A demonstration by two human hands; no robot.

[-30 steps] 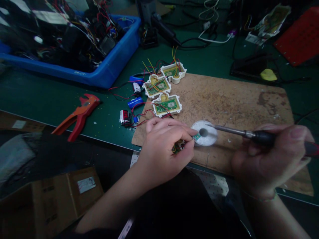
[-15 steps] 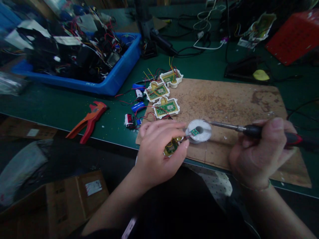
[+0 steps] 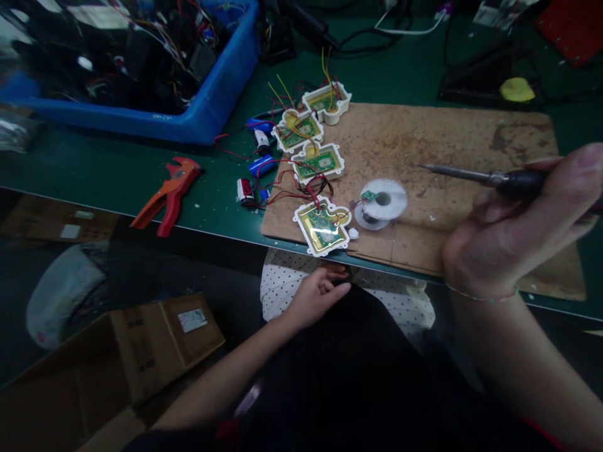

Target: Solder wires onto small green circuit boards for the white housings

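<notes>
My right hand is wrapped around the dark handle of a soldering iron; its tip points left, above the board. My left hand is below the table edge by my lap, fingers loosely bent and thumb apart, with nothing visible in it. Just above it, a white case with a glossy-filled circuit board rests at the board's front edge. Thin wires run from it to a small green circuit board lying on a solder spool. Further back are several similar white cases with wires.
A brown work board lies on the green table. Blue and red-white cylindrical cells sit left of the cases. Orange-red cutters lie further left, before a blue bin of wired parts. A dark stand with a yellow sponge is back right.
My left hand has left the wired case and small board and dropped below the table edge. My right hand has raised the soldering iron away from the spool. The view has tilted down.
</notes>
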